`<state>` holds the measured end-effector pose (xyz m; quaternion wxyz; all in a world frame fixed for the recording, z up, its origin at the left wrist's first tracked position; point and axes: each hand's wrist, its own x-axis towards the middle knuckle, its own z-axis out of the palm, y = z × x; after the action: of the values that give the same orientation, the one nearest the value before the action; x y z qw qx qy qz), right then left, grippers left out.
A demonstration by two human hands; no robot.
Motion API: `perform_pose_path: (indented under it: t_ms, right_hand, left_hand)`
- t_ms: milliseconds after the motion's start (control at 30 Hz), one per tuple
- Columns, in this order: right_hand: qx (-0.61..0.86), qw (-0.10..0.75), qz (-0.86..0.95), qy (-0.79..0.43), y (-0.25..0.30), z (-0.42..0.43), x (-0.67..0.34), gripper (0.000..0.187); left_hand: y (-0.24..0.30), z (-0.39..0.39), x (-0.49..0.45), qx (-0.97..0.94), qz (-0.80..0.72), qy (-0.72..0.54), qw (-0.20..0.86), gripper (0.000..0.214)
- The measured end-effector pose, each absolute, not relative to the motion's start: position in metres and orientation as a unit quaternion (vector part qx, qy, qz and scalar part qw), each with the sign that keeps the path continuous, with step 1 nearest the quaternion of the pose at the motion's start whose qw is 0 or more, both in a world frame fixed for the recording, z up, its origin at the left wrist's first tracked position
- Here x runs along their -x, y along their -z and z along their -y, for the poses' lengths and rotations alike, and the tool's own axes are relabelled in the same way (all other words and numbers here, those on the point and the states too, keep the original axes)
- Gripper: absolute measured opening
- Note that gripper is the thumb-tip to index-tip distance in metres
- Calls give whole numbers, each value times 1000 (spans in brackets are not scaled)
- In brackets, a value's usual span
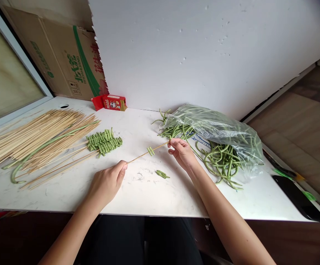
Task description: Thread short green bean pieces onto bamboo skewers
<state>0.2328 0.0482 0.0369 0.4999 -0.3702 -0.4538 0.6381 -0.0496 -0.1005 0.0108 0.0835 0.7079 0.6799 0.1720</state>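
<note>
We sit at a white counter [138, 195] set against a pale wall, with a cardboard box [66, 59] leaning in the left corner. Over the middle of the counter we hold one skewer [139, 156] slantwise, just above the surface. Our left hand [107, 184] is curled shut with its fingertips pinching the near, lower end. Our right hand [182, 151] is closed in a narrow pinch on the far, upper end. A few short bean pieces [150, 150] sit threaded crosswise on the skewer, nearer the right hand.

Just below the skewer, between our hands, loose pieces [162, 174] lie on the counter. To the left rest filled skewers [105, 141], their green pieces packed tight. Beyond them spreads a pile of bare sticks [33, 134], with one long bean [38, 149] lying across it. Right of our right hand a clear bag [226, 129] spills long beans [220, 158] onto the counter. A small red carton [112, 102] lies by the wall.
</note>
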Motion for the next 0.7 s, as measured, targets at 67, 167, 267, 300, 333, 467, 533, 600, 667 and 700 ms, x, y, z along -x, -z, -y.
perform_pose_path:
  t_ms: [67,167,267,300,333,467,533,600,667,700]
  right_hand:
    - [367,500,455,-639,-37,-47,-232,29]
    - [370,501,457,-635,-36,-46,-231,28]
    - [375,507,466,-620,-35,-46,-230,27]
    - [374,509,468,-618,-35,-46,-230,27]
    - [372,511,467,-618,-34,-46,-230,27]
    - [360,518,456,-628,-34,-46,-229,27]
    - [360,518,455,-628,-34,-46,-229,27]
    - [363,517,456,-627,-34,-46,-229,28]
    - [365,516,457,-626,-34,-46,-229,30]
    - [366,515,459,-625,-34,-46,-229,31]
  left_hand:
    - [-11,101,49,-708,-680,-173,83,36]
    - [-11,101,50,-707,-680,-178,83,36]
    - [-11,101,50,-707,-679,-181,82,36]
    - [-10,101,50,-707,-679,-181,83,37]
    - [-10,101,50,-707,-679,-179,84,37]
    - [-11,101,50,-707,-679,-175,93,38]
    - [-11,101,50,-706,-679,-176,96,38]
    - [-12,101,50,-706,-679,-177,98,38]
    - [-11,101,50,-706,-679,-177,96,38]
    - [-11,101,50,-707,-678,-178,95,37]
